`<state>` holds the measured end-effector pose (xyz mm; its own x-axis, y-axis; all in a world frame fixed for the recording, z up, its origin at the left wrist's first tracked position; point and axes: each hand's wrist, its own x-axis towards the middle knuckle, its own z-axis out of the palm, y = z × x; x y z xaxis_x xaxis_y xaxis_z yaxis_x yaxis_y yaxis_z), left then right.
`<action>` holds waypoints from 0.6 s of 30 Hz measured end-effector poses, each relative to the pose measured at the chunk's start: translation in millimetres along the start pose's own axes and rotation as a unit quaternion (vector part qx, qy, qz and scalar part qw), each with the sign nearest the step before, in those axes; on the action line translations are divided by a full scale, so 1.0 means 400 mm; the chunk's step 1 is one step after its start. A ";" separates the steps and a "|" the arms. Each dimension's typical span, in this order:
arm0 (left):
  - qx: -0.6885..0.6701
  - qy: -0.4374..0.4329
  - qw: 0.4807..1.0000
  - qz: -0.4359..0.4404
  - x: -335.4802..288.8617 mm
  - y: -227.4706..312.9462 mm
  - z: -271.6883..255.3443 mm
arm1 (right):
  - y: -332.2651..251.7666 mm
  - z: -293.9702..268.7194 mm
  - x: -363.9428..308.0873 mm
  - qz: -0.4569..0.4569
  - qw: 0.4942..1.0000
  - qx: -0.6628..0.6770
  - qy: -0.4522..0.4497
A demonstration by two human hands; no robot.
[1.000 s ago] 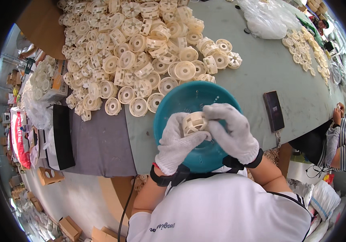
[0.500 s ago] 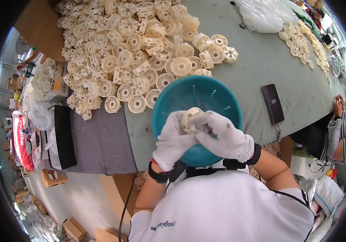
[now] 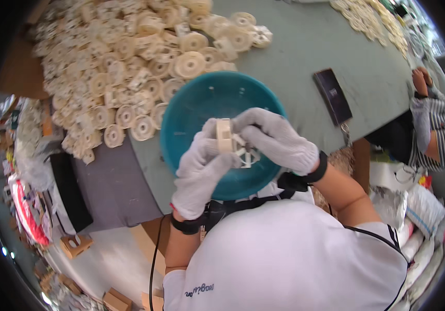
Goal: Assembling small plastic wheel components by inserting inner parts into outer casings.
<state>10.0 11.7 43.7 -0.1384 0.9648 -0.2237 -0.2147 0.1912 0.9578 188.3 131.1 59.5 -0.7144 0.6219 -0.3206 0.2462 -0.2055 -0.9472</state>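
My left hand (image 3: pixel 199 173), in a white knit glove, is closed round a cream round plastic wheel (image 3: pixel 225 136), turned edge-on. My right hand (image 3: pixel 277 137), gloved alike, is close against the wheel's right side with its fingers pinched together; what lies in the pinch is hidden. A white spoked plastic piece (image 3: pixel 248 157) shows just below the right fingers; whether it belongs to the held wheel I cannot tell. Both hands are above a teal plastic bowl (image 3: pixel 181 111). A large pile of similar cream wheels (image 3: pixel 124 67) spreads beyond the bowl, to the far left.
On the green-grey table cover (image 3: pixel 295 52), a dark phone (image 3: pixel 332 97) lies right of the bowl. Flat cream rings (image 3: pixel 362 20) are spread at the far right. Another person's hand (image 3: pixel 420 82) is at the right table edge. A black panel (image 3: pixel 71 192) stands at the left.
The view has shifted, so the bowl and pile sit further left and higher. The held wheel has turned edge-on, and the white spoked piece now shows beside it.
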 end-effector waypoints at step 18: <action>0.477 0.223 0.676 -0.515 -0.527 -0.029 -0.358 | 0.155 -0.492 -0.441 0.347 0.861 -0.364 0.071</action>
<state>-96.8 -219.5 53.9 -0.7147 0.1214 -0.6888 0.2727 0.9553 -0.1145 458.6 157.3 58.6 -0.1549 0.6369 -0.7552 0.9642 -0.0691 -0.2561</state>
